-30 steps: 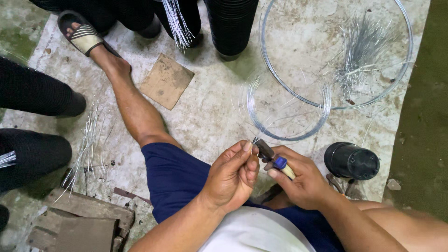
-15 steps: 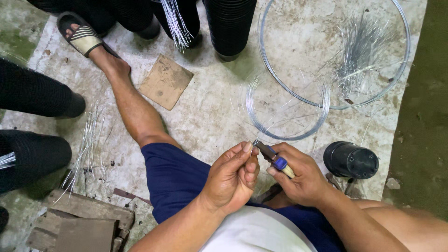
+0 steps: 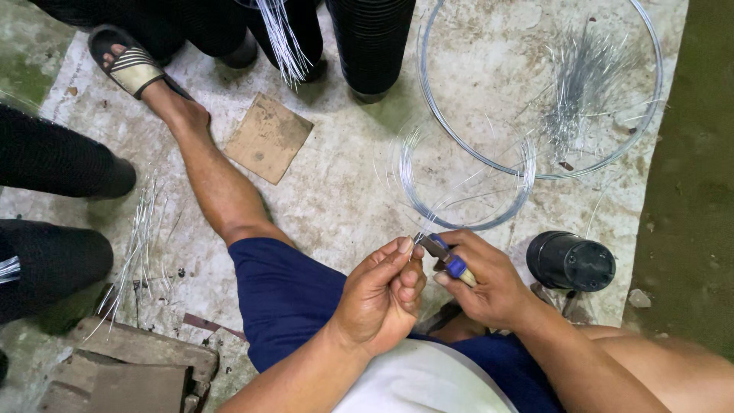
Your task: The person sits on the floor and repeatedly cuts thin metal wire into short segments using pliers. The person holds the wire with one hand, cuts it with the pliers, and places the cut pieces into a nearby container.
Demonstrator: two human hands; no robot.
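Steel wire end (image 3: 419, 235) pinched in closed fingers of left hand (image 3: 378, 294), near centre | blue-collared pliers (image 3: 447, 260) gripped by right hand (image 3: 485, 283), jaws set at the wire just beside the left fingertips | black pot (image 3: 569, 262) lain near right | wire coil (image 3: 466, 177) on concrete floor (image 3: 336, 183) beyond | large hoop (image 3: 535, 84) seen far right

The pliers (image 3: 446, 258) have dark metal jaws, a blue collar and a pale cream handle; the wire coil (image 3: 464, 180) is bright silver; the shorts (image 3: 294, 294) are navy blue; the shirt (image 3: 417, 380) is white; the sandal (image 3: 128, 63) is black with beige-and-black stripes; the cardboard square (image 3: 267, 137) is tan; the pot (image 3: 569, 261) is black; the floor (image 3: 344, 191) is mottled grey.
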